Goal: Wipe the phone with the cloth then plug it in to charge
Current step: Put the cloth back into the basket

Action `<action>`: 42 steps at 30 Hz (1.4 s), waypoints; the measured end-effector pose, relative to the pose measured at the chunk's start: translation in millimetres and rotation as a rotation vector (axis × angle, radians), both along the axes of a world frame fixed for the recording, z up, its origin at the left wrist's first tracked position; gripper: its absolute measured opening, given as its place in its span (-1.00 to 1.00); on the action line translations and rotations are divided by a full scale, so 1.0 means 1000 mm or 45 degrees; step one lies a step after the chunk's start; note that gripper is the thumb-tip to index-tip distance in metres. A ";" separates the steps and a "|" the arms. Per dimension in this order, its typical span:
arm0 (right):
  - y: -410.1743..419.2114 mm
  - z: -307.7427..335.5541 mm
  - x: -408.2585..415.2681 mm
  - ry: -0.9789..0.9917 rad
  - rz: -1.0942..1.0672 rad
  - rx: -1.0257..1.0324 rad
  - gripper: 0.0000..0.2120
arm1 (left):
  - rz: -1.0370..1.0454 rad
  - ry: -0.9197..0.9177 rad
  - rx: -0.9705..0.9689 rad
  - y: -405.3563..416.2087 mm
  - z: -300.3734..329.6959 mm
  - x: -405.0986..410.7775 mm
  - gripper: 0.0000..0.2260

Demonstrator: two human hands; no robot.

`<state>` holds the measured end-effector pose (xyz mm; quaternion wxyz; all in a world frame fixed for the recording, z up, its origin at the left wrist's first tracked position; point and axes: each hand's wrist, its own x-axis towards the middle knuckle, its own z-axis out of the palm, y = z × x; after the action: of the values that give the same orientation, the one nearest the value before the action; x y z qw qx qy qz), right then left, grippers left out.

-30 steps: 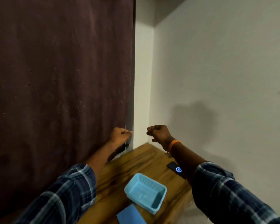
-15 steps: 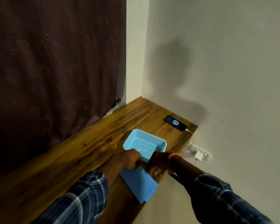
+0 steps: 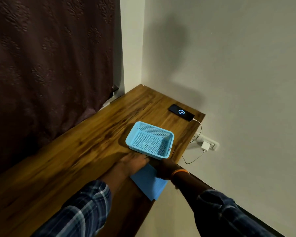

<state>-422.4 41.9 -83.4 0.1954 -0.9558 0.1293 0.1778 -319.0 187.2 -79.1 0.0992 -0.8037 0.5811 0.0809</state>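
A black phone (image 3: 181,112) lies face up at the far right corner of the wooden table (image 3: 75,161). Its screen shows a blue ring, and a white cable (image 3: 198,127) is plugged into its near end. The cable runs over the table edge to a white charger (image 3: 205,145) in a wall socket. A blue cloth (image 3: 149,185) lies folded at the table's right edge, partly overhanging it. My left hand (image 3: 133,162) lies flat on the cloth's far left corner. My right hand (image 3: 165,168) rests on its far right corner, fingers hidden.
A light blue mesh basket (image 3: 169,134) stands empty just beyond my hands, between the cloth and the phone. A dark curtain (image 3: 50,57) hangs along the table's left side. A white wall (image 3: 229,65) borders the right, with a socket strip (image 3: 212,144) below table height.
A second ago both hands were raised as fists near the curtain's edge. They came down onto the blue cloth, and the left hand has since flattened out. The phone has stayed put.
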 end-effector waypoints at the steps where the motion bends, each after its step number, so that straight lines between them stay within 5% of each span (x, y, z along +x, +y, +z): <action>1: -0.001 -0.002 0.000 -0.043 0.050 0.006 -0.45 | 0.039 0.017 0.016 0.002 0.000 0.001 -0.65; 8: 0.000 0.045 -0.002 0.347 -0.100 0.081 -0.73 | 0.165 0.330 -0.010 0.021 0.041 0.019 -0.80; 13: -0.013 0.120 0.004 0.015 -0.038 0.142 -0.77 | 0.324 0.549 0.109 0.011 0.123 0.053 -0.71; 21: -0.052 0.185 0.016 -0.439 -0.145 0.012 -0.71 | 0.443 0.427 -0.481 -0.004 0.184 0.081 -0.77; 42: -0.081 0.043 0.066 -0.415 -0.385 0.142 -0.78 | 0.533 0.532 -0.400 -0.032 0.015 0.124 -0.64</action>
<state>-356.8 -38.8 -40.0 0.2907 -0.9293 0.2277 -0.0035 -195.1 155.6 -63.6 -0.1661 -0.8771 0.4166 0.1719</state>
